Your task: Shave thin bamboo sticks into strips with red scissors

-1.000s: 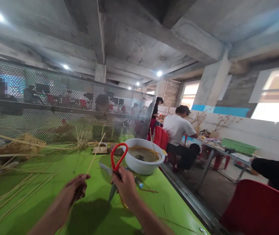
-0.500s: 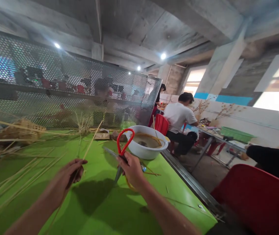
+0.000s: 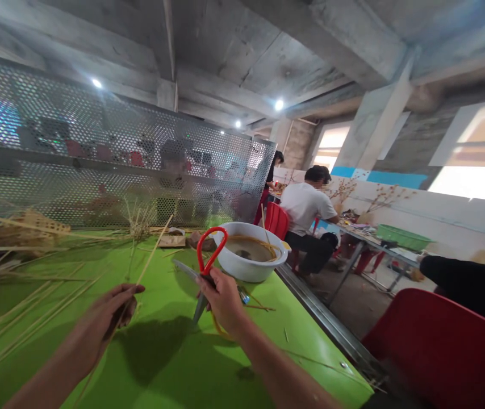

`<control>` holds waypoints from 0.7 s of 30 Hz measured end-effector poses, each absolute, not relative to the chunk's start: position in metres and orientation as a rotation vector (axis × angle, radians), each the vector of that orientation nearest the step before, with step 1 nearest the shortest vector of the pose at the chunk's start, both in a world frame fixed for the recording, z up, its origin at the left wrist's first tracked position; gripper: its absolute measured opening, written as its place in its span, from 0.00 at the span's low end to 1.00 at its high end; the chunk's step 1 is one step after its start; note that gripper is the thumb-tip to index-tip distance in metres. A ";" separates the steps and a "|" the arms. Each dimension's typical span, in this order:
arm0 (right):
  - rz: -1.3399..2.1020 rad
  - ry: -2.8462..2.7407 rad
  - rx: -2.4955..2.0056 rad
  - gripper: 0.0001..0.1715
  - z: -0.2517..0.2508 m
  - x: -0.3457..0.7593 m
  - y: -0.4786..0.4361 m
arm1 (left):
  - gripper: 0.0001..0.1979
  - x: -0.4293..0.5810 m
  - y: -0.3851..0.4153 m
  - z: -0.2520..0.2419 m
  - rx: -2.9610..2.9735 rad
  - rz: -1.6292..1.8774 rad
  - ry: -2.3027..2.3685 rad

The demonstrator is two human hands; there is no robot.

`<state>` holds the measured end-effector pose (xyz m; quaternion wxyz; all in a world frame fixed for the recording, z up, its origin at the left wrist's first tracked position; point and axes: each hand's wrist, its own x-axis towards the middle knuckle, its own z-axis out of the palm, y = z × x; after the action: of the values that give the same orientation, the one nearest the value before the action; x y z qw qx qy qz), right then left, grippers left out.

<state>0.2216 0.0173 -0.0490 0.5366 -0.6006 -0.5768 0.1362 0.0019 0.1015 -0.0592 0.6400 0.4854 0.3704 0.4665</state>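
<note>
Between the thumb and fingers of my left hand (image 3: 112, 309) is a long, thin bamboo strip (image 3: 154, 252). One end slants up and away, and the other trails down towards the near edge. My right hand (image 3: 222, 298) is closed around a pair of scissors (image 3: 212, 250) with red loop handles. Its blades are spread apart, one pointing left and the other down, away from the strip. Just behind my right hand stands a white basin (image 3: 246, 272) holding brownish water and a coiled strip.
The green table (image 3: 149, 363) carries loose bamboo strips (image 3: 42, 307) and a woven piece (image 3: 33, 227) on the left. A perforated metal screen (image 3: 132, 165) stands behind it. A red chair (image 3: 438, 346) is at right, and a person in white (image 3: 306, 204) sits beyond.
The whole view has shifted slightly, so everything sits a little lower and further left. Both hands keep their grips, and the scissors' blades stay apart.
</note>
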 end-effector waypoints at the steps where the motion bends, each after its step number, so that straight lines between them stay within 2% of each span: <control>1: 0.321 -1.373 -1.434 0.12 -0.049 0.222 0.018 | 0.17 0.001 0.102 -0.060 1.128 1.039 0.835; 7: 0.300 -1.379 -1.444 0.14 -0.050 0.222 0.018 | 0.23 0.001 0.100 -0.054 1.167 0.967 0.879; 21: 0.282 -1.410 -1.440 0.12 -0.051 0.224 0.019 | 0.22 -0.003 0.102 -0.058 1.214 0.953 0.882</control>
<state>0.2239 0.0190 -0.0512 0.5252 -0.6021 -0.5896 0.1181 -0.0032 0.1015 -0.0578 0.6303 0.5301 0.3853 0.4162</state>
